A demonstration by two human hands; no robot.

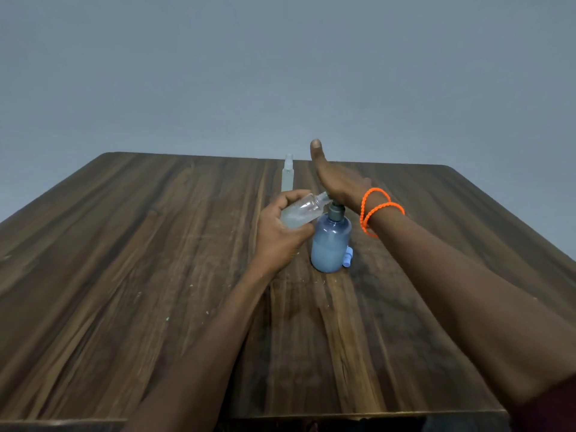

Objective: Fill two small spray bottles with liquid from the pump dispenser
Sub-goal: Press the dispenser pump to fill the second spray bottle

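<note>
A small clear plastic spray bottle point(300, 213), uncapped and tilted, is gripped by the curled fingers of the left hand point(282, 235), its neck held at the grey pump of the blue translucent dispenser point(331, 244) on the dark wooden table point(156, 275). The pump is pressed by the flat, straight-fingered right hand point(338, 182). A second capped clear spray bottle point(288, 176) stands behind; a small blue cap point(348, 256) lies touching the dispenser's base.

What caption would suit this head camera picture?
Right hand presses the pump dispenser while left hand tilts an open spray bottle to its spout.

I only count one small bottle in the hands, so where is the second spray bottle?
The second spray bottle stands upright near the table's far edge, just beyond the left hand and left of the right hand's raised fingers.
</note>
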